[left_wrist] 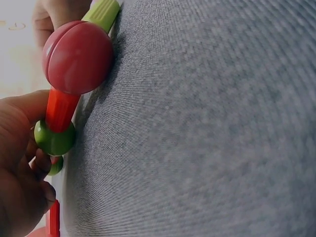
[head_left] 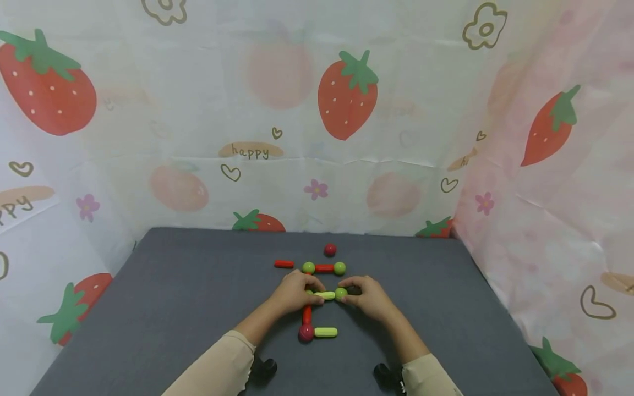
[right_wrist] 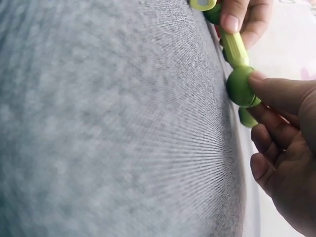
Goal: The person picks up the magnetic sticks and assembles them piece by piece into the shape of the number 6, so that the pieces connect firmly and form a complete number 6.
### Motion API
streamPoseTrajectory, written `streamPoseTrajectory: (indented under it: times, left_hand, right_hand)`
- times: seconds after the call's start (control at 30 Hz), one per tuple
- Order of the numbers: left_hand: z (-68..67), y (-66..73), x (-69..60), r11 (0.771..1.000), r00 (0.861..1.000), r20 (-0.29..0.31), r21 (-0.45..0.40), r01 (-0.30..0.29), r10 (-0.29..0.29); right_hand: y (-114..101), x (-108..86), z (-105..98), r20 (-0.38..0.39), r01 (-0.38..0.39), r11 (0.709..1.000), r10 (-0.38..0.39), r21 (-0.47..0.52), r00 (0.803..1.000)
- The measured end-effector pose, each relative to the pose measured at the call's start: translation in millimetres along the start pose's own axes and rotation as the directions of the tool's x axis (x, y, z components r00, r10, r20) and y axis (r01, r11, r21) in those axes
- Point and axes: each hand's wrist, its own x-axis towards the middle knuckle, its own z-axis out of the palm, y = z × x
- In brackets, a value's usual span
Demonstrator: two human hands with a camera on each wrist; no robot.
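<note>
At the middle of a partly built figure, my left hand [head_left: 292,292] pinches a yellow-green rod [head_left: 326,296] close to a green ball that the fingers mostly hide. My right hand [head_left: 369,297] grips another green ball [right_wrist: 240,87] between thumb and fingers, and this ball sits against the rod's right end. Toward me, a red rod [left_wrist: 61,109] runs from the left green ball [left_wrist: 55,138] to a red ball [head_left: 306,332]. A second yellow-green rod [head_left: 326,333] sticks out rightward from that red ball. At the far side, a red rod [head_left: 324,268] joins two green balls [head_left: 309,268].
A loose red rod [head_left: 284,264] and a loose red ball [head_left: 329,250] lie beyond the figure on the grey tabletop [head_left: 198,291]. Strawberry-print cloth [head_left: 297,192] hangs behind and at both sides. Dark wrist-worn pieces [head_left: 264,369] show below the sleeves.
</note>
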Motion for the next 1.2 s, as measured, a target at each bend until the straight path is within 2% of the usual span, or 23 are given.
streamPoseTrajectory:
  times: [0.3, 0.47, 0.7, 0.83, 1.0, 1.2]
  left_hand:
    - [0.2, 0.1, 2.0, 1.000, 1.000, 0.011, 0.012, 0.008, -0.008]
    - [-1.7, 1.5, 1.8, 0.999, 1.000, 0.020, 0.039, -0.018, 0.018]
    - [-19.2, 6.2, 1.7, 0.997, 0.997, 0.026, -0.024, -0.069, 0.069]
    - [-33.3, 5.5, 3.8, 0.997, 0.997, 0.006, 0.004, -0.079, 0.079]
    - [-50.8, -5.0, 6.2, 0.996, 0.997, -0.046, 0.060, -0.060, 0.063]
    - [-67.3, -31.3, 9.3, 0.998, 0.994, -0.105, 0.059, -0.002, 0.008]
  right_hand:
    - [0, -0.7, -1, 0.019, -0.015, 0.999, 0.014, 0.039, 1.000]
    - [1, -2.0, -1, 0.039, -0.026, 0.997, 0.023, 0.079, 0.999]
    - [3, -3.1, -1, 0.026, -0.010, 0.996, 0.007, 0.094, 1.000]
    - [3, -2.8, -2, 0.016, -0.013, 0.996, 0.012, 0.093, 1.000]
    - [2, -3.0, -2, 0.027, -0.020, 0.996, 0.018, 0.091, 0.999]
    - [2, -4.4, -1, 0.043, -0.017, 0.995, 0.013, 0.095, 0.999]
